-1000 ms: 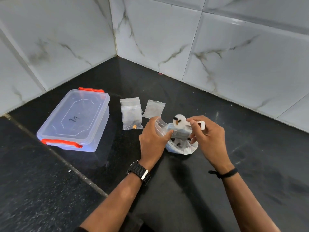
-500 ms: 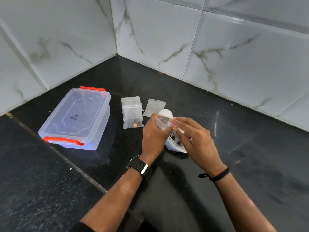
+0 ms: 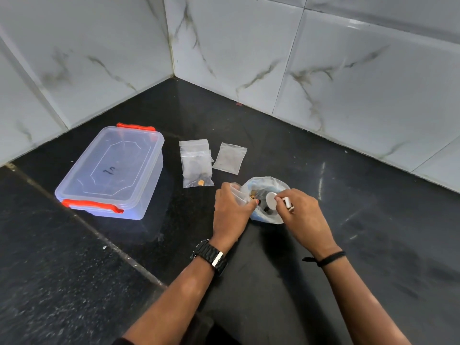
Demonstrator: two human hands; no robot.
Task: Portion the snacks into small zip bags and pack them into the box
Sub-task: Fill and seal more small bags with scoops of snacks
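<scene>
Head view: the snacks are mostly hidden, only dark and orange bits show inside the open snack bag on the counter. Left hand pinches a small zip bag at the snack bag's mouth. Right hand grips a white scoop, its bowl inside that bag. A filled zip bag and an empty zip bag lie beside them. The box sits well left, lid closed.

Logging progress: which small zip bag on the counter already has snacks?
The left zip bag, nearest the box; dark and orange bits show inside. The right bag looks empty.
</scene>
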